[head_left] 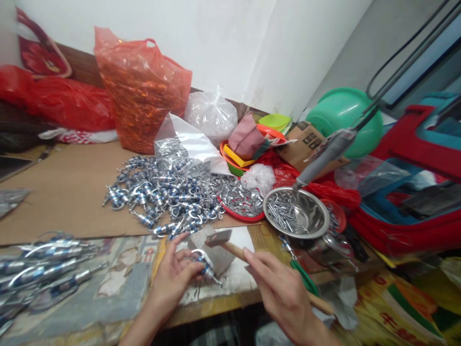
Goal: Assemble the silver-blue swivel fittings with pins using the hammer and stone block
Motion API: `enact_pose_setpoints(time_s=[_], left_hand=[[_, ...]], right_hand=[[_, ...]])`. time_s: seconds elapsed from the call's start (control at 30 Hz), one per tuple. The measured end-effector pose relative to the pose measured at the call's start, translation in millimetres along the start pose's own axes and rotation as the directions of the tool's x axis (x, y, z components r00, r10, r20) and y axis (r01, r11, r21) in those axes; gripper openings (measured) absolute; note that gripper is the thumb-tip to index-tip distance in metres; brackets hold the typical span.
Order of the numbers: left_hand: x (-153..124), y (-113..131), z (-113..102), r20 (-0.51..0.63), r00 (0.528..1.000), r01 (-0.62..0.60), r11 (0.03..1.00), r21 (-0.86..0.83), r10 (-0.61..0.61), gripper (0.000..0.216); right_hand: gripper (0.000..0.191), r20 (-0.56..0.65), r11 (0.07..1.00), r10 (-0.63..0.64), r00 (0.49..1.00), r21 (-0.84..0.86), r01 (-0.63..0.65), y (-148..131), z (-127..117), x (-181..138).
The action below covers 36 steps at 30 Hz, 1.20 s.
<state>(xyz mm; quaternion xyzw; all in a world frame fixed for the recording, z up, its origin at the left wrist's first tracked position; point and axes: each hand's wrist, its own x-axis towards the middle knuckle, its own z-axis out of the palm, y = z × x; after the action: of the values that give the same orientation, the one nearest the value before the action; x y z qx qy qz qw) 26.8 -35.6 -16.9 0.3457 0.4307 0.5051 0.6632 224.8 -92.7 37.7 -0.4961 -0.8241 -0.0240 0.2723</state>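
My right hand [283, 286] is closed round the wooden handle of a hammer [219, 238]. Its metal head hangs just above a grey block [225, 259] on the bench. At the near left side of that block, my left hand [171, 271] grips a small silver metal fitting with a blue band and a curved ring [208, 271] between thumb and fingers. The fitting's thin end points toward the bench's front edge. Behind both hands lies a large heap of similar blue-banded fittings [169, 187].
More fittings [54, 269] lie at the left. A red tray [245, 217] of small metal pieces and a steel bowl [317, 223] of pins stand behind the right hand. Green-handled scissors or a similar tool [304, 278] lie close to the right forearm. Plastic bags [144, 91] line the wall.
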Motion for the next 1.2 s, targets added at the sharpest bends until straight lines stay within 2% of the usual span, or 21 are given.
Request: enact_pose_setpoints(time_s=[0.07, 0.17, 0.2, 0.3, 0.43, 0.5, 0.57, 0.6, 0.67, 0.73, 0.83, 0.9, 1.03, 1.1, 1.2], left_hand=[[-0.1, 0.6, 0.1, -0.003, 1.000, -0.002, 1.000, -0.004, 0.002, 0.068], [-0.5, 2.2, 0.0, 0.006, 1.000, 0.001, 1.000, -0.001, -0.001, 0.070], [-0.6, 2.9, 0.1, 0.009, 1.000, 0.002, 1.000, 0.003, -0.002, 0.070], [-0.9, 4.4, 1.1, 0.001, 1.000, 0.007, 1.000, 0.015, -0.007, 0.072], [-0.7, 5.7, 1.3, -0.034, 0.999, 0.021, 0.999, 0.028, -0.020, 0.073], [-0.5, 5.9, -0.4, -0.040, 0.998, 0.049, 0.994, 0.101, -0.045, 0.057], [0.1, 5.4, -3.1, -0.026, 0.998, 0.056, 0.968, 0.245, -0.051, 0.032], [0.4, 5.0, -4.4, -0.017, 1.000, 0.026, 0.943, 0.332, -0.022, 0.022], [0.9, 4.1, -6.0, 0.011, 0.993, -0.110, 0.866, 0.488, 0.120, 0.014], [1.0, 3.9, -6.0, 0.054, 0.955, -0.265, 0.760, 0.593, 0.291, 0.012], [0.6, 5.7, -4.0, 0.125, 0.901, -0.386, 0.635, 0.669, 0.416, 0.011], [0.8, 8.0, -2.9, 0.176, 0.895, -0.412, 0.608, 0.679, 0.410, 0.010], [2.1, 12.3, -3.9, 0.248, 0.914, -0.401, 0.615, 0.679, 0.322, 0.010], [2.5, 13.6, -5.6, 0.259, 0.919, -0.391, 0.614, 0.685, 0.297, 0.011], [2.2, 14.3, -8.4, 0.273, 0.917, -0.398, 0.603, 0.691, 0.292, 0.013]], right_hand=[[0.054, -0.002, 1.000, 0.006, 1.000, 0.010, -0.006, -0.6, 0.0, 0.3], [0.051, 0.167, 0.999, 0.029, 0.985, -0.049, -0.021, -1.9, 3.7, -4.3], [0.050, 0.175, 0.997, 0.050, 0.983, -0.066, -0.039, -2.7, 5.0, -6.6], [0.049, 0.072, 0.994, 0.090, 0.993, -0.067, -0.085, -5.8, 7.6, -13.4], [0.044, 0.132, 0.990, 0.138, 0.982, 0.021, -0.142, -1.3, 11.8, -17.4], [0.040, 0.092, 0.960, 0.247, 0.965, 0.112, -0.257, 12.0, 16.7, -17.2], [0.037, 0.067, 0.906, 0.372, 0.926, 0.191, -0.377, 32.0, 23.3, -15.9], [0.037, 0.092, 0.881, 0.413, 0.906, 0.212, -0.423, 42.9, 26.7, -14.6], [0.035, 0.205, 0.856, 0.435, 0.877, 0.207, -0.473, 62.9, 33.0, -9.1], [0.030, 0.273, 0.881, 0.407, 0.871, 0.134, -0.454, 77.9, 37.9, 2.9], [0.027, 0.203, 0.924, 0.381, 0.902, -0.088, -0.371, 93.9, 45.0, 36.4], [0.029, 0.166, 0.917, 0.387, 0.907, -0.178, -0.358, 104.2, 52.5, 65.6], [0.020, 0.270, 0.915, 0.388, 0.882, -0.231, -0.332, 121.8, 74.3, 116.5], [0.014, 0.316, 0.914, 0.393, 0.864, -0.242, -0.327, 127.0, 83.3, 130.8], [0.019, 0.334, 0.912, 0.403, 0.852, -0.227, -0.342, 133.7, 86.0, 137.8]])
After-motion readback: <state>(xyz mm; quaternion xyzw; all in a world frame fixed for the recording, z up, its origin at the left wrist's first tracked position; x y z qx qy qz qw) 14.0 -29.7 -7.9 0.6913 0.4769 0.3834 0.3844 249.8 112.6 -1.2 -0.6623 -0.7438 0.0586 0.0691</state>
